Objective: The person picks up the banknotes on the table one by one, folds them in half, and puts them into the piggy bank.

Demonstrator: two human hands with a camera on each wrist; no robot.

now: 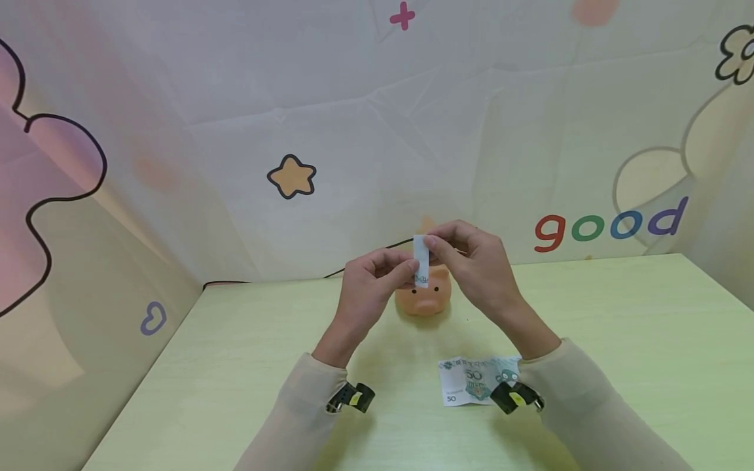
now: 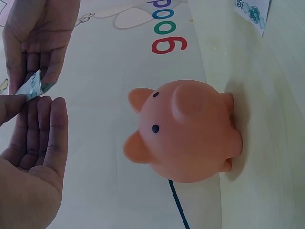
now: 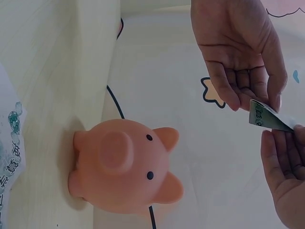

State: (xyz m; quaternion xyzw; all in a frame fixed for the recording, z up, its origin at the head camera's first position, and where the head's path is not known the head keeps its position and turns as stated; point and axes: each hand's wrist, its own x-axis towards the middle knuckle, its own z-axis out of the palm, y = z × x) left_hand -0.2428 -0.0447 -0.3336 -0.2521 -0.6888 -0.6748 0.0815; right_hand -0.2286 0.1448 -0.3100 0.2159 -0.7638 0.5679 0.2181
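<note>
While two hands work it in mid-air, a folded banknote [image 1: 420, 252] is held above the worktop [image 1: 235, 379], between left and right fingers.

The step in hand looks like folding or creasing the note into a slim strip; the next move would seem to call for a firm pinch that stops the layers springing open. Its long axis runs up and down in the head view — lower end by the left hand [image 1: 374, 278], upper end at the right hand [image 1: 477, 261] — though its lean toward the far side is hard to tell. Thumb and forefinger of each hand close narrowly on it. Behind and below it, a piggy bank [image 1: 424, 304] faces the near side; a second note [image 1: 456, 383] lies nearer, its long axis left to right.
</note>
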